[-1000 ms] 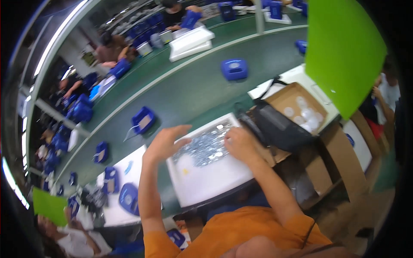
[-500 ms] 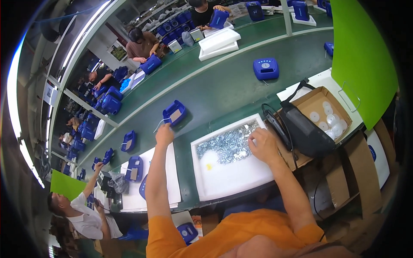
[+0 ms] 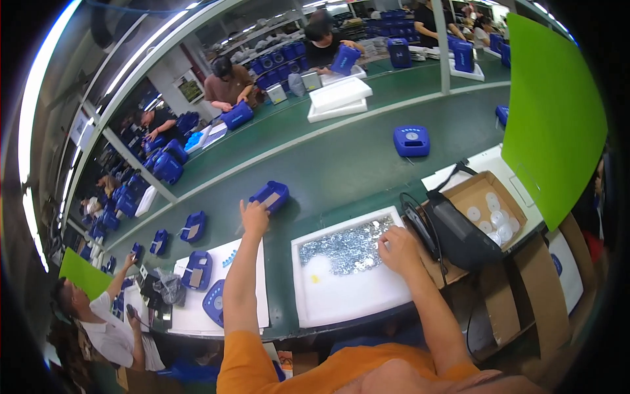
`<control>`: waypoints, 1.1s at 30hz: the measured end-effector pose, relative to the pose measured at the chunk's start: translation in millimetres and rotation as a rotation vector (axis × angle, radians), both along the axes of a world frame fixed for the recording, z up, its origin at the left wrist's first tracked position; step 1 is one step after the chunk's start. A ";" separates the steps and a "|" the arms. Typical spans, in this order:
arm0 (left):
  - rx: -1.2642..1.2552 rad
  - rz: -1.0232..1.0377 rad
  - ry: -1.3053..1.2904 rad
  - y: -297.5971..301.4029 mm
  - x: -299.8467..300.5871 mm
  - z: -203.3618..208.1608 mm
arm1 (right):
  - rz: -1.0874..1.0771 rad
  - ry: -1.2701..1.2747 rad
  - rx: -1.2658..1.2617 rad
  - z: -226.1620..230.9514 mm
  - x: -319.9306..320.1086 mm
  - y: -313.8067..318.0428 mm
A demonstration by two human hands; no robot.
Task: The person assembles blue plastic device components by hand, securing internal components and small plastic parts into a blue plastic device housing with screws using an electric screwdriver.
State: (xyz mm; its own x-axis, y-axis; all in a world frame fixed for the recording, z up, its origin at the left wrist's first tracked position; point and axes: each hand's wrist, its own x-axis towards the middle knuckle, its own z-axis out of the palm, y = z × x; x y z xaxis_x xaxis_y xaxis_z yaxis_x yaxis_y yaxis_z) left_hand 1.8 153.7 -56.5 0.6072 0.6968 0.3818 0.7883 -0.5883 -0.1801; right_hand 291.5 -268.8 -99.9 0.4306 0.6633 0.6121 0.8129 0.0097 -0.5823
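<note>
My left hand [image 3: 254,218] is raised at the near side of a blue plastic housing [image 3: 270,196] on the green belt. Its fingers are spread, the tips close to the housing's rim, and I see nothing held in them. A tan piece lies inside that housing. My right hand [image 3: 398,249] hovers at the right side of a white foam tray [image 3: 357,299], thumb and fingers drawn together. Whatever they pinch, if anything, is too small to make out. Many small shiny metal pieces [image 3: 341,249] cover the far part of the tray.
Right of the tray are a black bag [image 3: 459,233] and a cardboard box [image 3: 459,197] of clear discs. A green panel [image 3: 551,118] rises beyond. Another blue unit [image 3: 411,141] sits on the belt. At left, a co-worker [image 3: 98,315] reaches toward the belt; others work across it.
My left hand's fingers have spread beside the housing, and the white cable near them no longer shows. My right hand stays at the tray. The whole view has shifted somewhat.
</note>
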 end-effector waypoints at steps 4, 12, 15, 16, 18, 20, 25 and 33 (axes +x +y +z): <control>-0.002 -0.181 -0.357 -21.4 6.0 23.2 | -0.001 -0.006 -0.041 1.4 0.1 -6.0; -0.704 -0.424 -1.151 -157.0 -16.1 75.0 | 0.128 0.137 0.038 5.6 0.4 -8.7; -1.059 -0.533 -1.199 -209.3 -16.3 79.5 | 0.178 0.317 0.064 34.1 -7.6 -19.1; -1.196 -0.562 -1.225 -222.4 -16.7 76.9 | 0.233 0.376 0.002 48.1 -12.1 -24.3; -1.375 -0.609 -1.154 -251.3 -14.4 81.6 | 0.321 0.532 0.031 68.0 -31.0 -34.3; -1.386 -0.651 -1.062 -270.8 -16.5 79.0 | 0.396 0.460 0.037 77.4 -40.6 -36.3; -1.514 -0.636 -1.068 -293.8 -17.3 79.6 | 0.382 0.366 -0.096 78.0 -26.3 -50.0; -1.807 -0.658 -1.098 -288.0 -23.4 83.3 | 0.340 0.321 -0.080 97.0 -29.3 -66.6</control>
